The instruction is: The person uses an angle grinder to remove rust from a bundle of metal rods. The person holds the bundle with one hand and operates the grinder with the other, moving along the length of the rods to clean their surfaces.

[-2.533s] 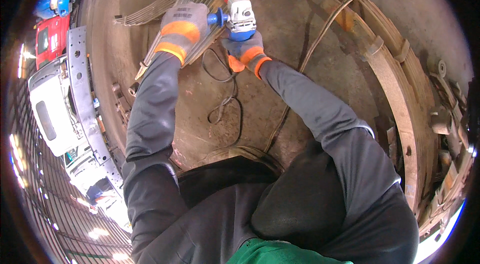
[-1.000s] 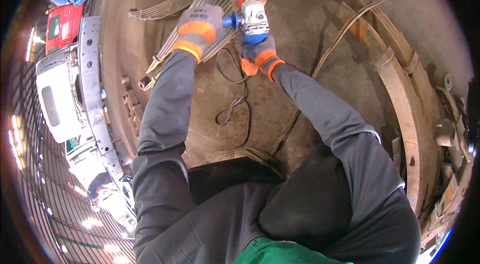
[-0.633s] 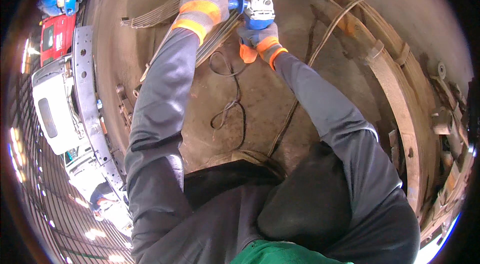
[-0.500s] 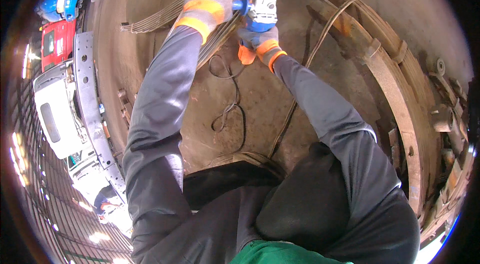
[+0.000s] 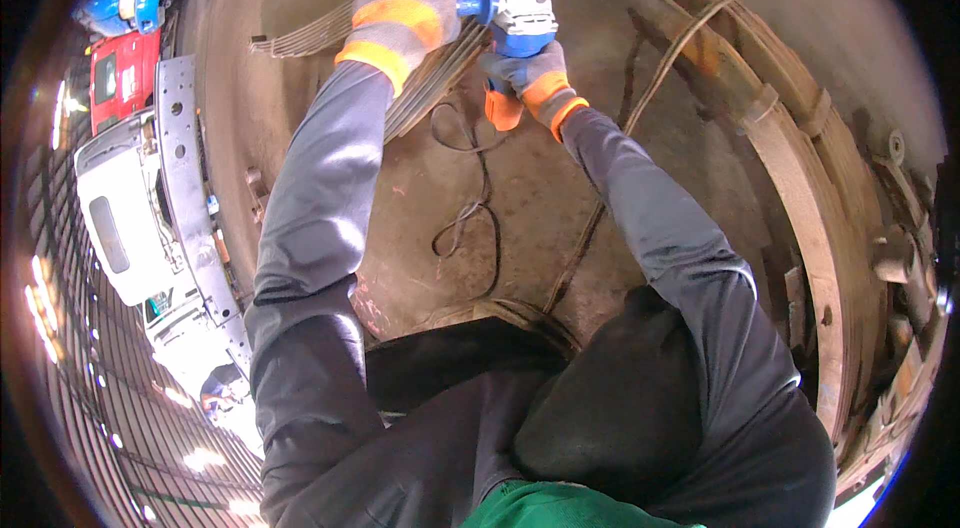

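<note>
At the top middle I hold an angle grinder (image 5: pixel 526 3) with a silver head and blue body out at arm's length. My left hand (image 5: pixel 408 13), in a grey and orange glove, is closed on its blue side handle (image 5: pixel 474 4). Lower down, my right hand (image 5: pixel 535 78), gloved alike, wraps round the rear of the blue body, with an orange glove edge hanging beside it. The grinder's front end lies over a bundle of long metal strips (image 5: pixel 432 78) that passes beneath my left hand. Whether the disc touches them I cannot tell.
A thick cable (image 5: pixel 680 43) runs down across the concrete floor, and a thin cord (image 5: pixel 490 218) lies looped near the middle. Large curved leaf springs (image 5: pixel 800 178) lie along the right. Trucks stand at left: a white cab (image 5: pixel 105 218), a red one (image 5: pixel 125 73) and a frame rail (image 5: pixel 180 138).
The view has shifted slightly, so the surroundings sit a little further right. Both hands keep their hold on the grinder, with little movement against the metal strips.
</note>
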A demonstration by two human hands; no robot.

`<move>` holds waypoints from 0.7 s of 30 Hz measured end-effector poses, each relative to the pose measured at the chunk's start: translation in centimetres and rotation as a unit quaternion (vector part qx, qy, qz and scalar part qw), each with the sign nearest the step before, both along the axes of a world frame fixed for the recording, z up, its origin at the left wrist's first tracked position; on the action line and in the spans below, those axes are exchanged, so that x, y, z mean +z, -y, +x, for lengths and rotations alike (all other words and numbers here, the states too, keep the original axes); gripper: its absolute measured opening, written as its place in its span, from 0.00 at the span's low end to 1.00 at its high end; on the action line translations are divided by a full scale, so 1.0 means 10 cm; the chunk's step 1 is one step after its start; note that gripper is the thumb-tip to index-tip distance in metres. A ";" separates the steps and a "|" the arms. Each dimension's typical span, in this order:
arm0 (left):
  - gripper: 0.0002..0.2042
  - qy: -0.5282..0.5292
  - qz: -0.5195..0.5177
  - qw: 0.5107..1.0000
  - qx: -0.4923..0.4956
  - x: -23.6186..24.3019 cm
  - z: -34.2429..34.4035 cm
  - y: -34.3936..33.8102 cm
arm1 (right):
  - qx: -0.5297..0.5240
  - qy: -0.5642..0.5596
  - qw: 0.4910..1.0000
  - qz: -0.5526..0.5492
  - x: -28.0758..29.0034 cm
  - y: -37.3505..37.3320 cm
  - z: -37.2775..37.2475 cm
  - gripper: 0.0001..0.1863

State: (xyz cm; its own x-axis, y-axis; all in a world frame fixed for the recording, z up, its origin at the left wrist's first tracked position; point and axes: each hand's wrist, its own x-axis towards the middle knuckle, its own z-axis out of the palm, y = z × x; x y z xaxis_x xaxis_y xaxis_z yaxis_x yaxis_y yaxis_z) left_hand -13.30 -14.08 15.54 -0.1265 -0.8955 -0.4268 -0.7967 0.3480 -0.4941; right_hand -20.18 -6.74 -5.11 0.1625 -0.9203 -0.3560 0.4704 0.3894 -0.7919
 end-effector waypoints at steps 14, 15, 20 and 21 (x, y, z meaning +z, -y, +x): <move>0.10 0.009 0.027 0.999 0.016 -0.17 -0.22 0.04 | 0.001 -0.010 1.000 0.026 -0.06 -0.07 -0.20 0.17; 0.10 0.007 0.032 0.999 0.016 -0.18 -0.24 0.01 | -0.006 0.008 0.999 0.031 -0.07 -0.12 -0.22 0.16; 0.12 0.010 0.030 0.998 0.057 -0.13 -0.18 -0.10 | 0.022 -0.125 0.989 -0.078 -0.17 -0.09 -0.11 0.24; 0.12 0.007 0.019 0.997 0.071 -0.09 -0.12 -0.11 | 0.027 -0.138 0.986 -0.094 -0.18 -0.04 -0.05 0.21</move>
State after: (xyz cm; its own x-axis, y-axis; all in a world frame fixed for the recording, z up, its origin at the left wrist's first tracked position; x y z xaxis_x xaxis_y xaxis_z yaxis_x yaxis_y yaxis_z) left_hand -14.46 -13.01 14.59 0.0077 -0.8871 -0.4616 -0.8323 0.2501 -0.4946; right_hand -20.71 -6.34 -6.92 0.1349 -0.9669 -0.2167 0.2091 0.2415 -0.9476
